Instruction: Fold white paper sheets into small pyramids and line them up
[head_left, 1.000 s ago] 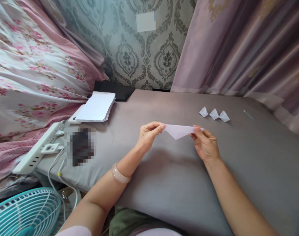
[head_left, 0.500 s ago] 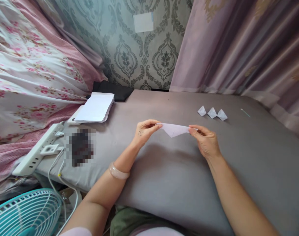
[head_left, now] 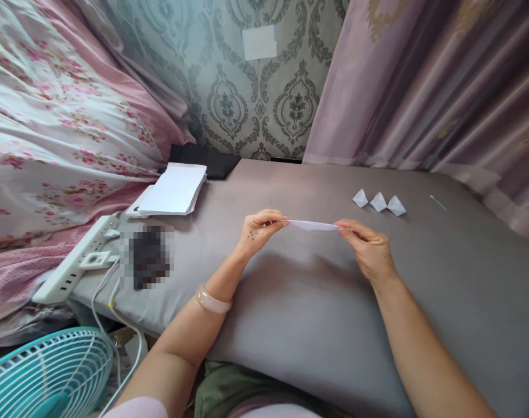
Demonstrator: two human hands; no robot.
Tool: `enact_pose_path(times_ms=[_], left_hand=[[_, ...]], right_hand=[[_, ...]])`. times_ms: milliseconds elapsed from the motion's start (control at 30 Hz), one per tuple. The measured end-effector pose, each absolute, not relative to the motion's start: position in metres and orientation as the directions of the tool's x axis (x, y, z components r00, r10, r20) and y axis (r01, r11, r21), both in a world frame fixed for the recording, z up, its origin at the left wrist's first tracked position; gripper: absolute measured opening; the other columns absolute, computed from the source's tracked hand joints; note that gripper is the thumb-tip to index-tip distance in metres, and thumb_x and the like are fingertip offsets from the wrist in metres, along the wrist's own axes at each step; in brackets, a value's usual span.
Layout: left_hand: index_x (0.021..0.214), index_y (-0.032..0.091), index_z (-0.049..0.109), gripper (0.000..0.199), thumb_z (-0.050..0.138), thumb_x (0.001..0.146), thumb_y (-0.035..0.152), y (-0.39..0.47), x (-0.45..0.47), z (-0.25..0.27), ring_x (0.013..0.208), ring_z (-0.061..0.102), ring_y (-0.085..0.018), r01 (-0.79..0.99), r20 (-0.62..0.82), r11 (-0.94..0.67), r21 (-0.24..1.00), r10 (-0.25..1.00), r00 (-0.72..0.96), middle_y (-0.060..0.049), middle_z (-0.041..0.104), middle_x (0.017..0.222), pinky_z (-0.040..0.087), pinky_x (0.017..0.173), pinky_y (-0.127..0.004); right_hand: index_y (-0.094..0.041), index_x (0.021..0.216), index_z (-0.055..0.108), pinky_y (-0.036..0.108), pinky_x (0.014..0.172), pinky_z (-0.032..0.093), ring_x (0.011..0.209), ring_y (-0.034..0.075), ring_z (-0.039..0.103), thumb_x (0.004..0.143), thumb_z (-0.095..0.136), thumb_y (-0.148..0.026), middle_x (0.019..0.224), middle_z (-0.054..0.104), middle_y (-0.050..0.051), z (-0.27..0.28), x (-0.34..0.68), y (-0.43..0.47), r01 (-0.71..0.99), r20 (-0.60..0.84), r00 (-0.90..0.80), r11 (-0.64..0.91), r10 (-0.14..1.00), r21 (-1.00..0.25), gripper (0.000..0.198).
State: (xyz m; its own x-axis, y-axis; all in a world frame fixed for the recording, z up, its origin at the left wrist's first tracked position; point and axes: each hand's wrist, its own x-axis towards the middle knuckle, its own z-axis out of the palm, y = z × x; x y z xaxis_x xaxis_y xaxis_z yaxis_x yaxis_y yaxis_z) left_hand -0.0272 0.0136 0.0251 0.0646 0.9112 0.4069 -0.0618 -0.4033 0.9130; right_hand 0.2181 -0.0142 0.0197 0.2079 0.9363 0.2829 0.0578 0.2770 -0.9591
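Note:
A folded sheet of white paper [head_left: 313, 225] is stretched between my two hands above the grey-covered surface, seen nearly edge-on as a thin strip. My left hand [head_left: 261, 230] pinches its left end between thumb and fingers. At the opposite end, the thumb and fingers of my right hand [head_left: 370, 246] are closed on the paper too. Beyond my right hand, three small folded paper pieces [head_left: 378, 202] lie in a row on the cover. A bangle circles my left wrist.
A stack of white paper [head_left: 173, 188] lies at the back left, by a black item [head_left: 207, 161]. A power strip [head_left: 79, 258] with cables runs along the left edge, above a teal fan [head_left: 50, 371]. A thin stick [head_left: 438, 202] lies far right.
The paper has tilted, so its hanging pointed flap, visible before, now shows only as a narrow strip. Both hands keep their hold. The view has shifted slightly.

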Motion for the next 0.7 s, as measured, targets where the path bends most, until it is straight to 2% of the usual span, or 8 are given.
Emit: enact_pose_path(times_ms=[133, 200, 300, 367, 500, 600, 700], left_hand=[[0.077, 0.020, 0.072, 0.009, 0.070, 0.075, 0.028, 0.013, -0.030, 0.025, 0.069, 0.050, -0.014, 0.156, 0.473, -0.492, 0.856, 0.869, 0.145, -0.004, 0.063, 0.077, 0.038, 0.065, -0.027], [0.087, 0.021, 0.073, 0.013, 0.067, 0.077, 0.026, 0.010, -0.030, 0.027, 0.070, 0.048, -0.014, 0.227, 0.478, -0.521, 0.823, 0.850, 0.221, -0.003, 0.060, 0.075, 0.038, 0.068, -0.027], [0.102, 0.024, 0.071, 0.026, 0.065, 0.077, 0.028, 0.002, -0.026, 0.033, 0.076, 0.048, -0.016, 0.247, 0.431, -0.537, 0.807, 0.821, 0.375, -0.003, 0.060, 0.076, 0.039, 0.072, -0.027], [0.100, 0.023, 0.072, 0.025, 0.063, 0.079, 0.033, -0.004, -0.021, 0.036, 0.075, 0.048, -0.017, 0.243, 0.361, -0.511, 0.824, 0.805, 0.470, -0.004, 0.060, 0.074, 0.039, 0.070, -0.027], [0.083, 0.018, 0.073, 0.029, 0.059, 0.083, 0.043, -0.012, -0.008, 0.035, 0.064, 0.047, -0.013, 0.204, 0.238, -0.386, 0.900, 0.825, 0.512, -0.004, 0.059, 0.068, 0.038, 0.063, -0.026], [0.083, 0.014, 0.072, 0.035, 0.063, 0.079, 0.048, -0.017, 0.004, 0.026, 0.060, 0.048, -0.011, 0.113, 0.079, -0.151, 0.982, 0.873, 0.482, -0.003, 0.061, 0.067, 0.036, 0.057, -0.024], [0.084, 0.013, 0.071, 0.037, 0.068, 0.075, 0.048, -0.022, 0.014, 0.020, 0.060, 0.051, -0.011, -0.012, -0.019, 0.026, 1.000, 0.908, 0.418, -0.003, 0.063, 0.068, 0.038, 0.058, -0.023]], right_hand=[[-0.028, 0.082, 0.076, 0.032, 0.080, 0.046, 0.085, 0.017, 0.062, 0.071, 0.075, -0.036, 0.085, 0.073, 0.000, 0.023, 0.215, -0.017, 0.117, 0.280, 0.207, 0.261, 0.937, -0.958, 0.014], [-0.028, 0.083, 0.076, 0.029, 0.072, 0.046, 0.075, 0.015, 0.059, 0.071, 0.074, -0.036, 0.079, 0.071, -0.001, 0.024, 0.214, -0.019, 0.151, 0.287, 0.201, 0.260, 0.937, -0.954, 0.014], [-0.028, 0.085, 0.075, 0.027, 0.066, 0.043, 0.068, 0.013, 0.055, 0.072, 0.073, -0.036, 0.076, 0.069, -0.002, 0.027, 0.213, -0.021, 0.168, 0.313, 0.201, 0.282, 0.928, -0.945, 0.015], [-0.028, 0.085, 0.075, 0.027, 0.066, 0.044, 0.070, 0.013, 0.055, 0.072, 0.073, -0.036, 0.078, 0.068, -0.002, 0.029, 0.214, -0.022, 0.152, 0.322, 0.212, 0.294, 0.923, -0.944, 0.015], [-0.028, 0.096, 0.073, 0.027, 0.068, 0.045, 0.071, 0.013, 0.056, 0.070, 0.075, -0.035, 0.080, 0.068, -0.002, 0.034, 0.212, -0.022, 0.019, 0.263, 0.228, 0.266, 0.938, -0.964, 0.028], [-0.030, 0.109, 0.067, 0.026, 0.067, 0.047, 0.068, 0.011, 0.057, 0.065, 0.078, -0.036, 0.077, 0.067, -0.003, 0.037, 0.206, -0.022, -0.215, 0.136, 0.231, 0.187, 0.963, -0.959, 0.045], [-0.025, 0.098, 0.070, 0.027, 0.063, 0.049, 0.066, 0.013, 0.060, 0.059, 0.082, -0.039, 0.077, 0.069, -0.001, 0.038, 0.197, -0.025, -0.361, -0.004, 0.169, 0.058, 0.986, -0.931, 0.044]])
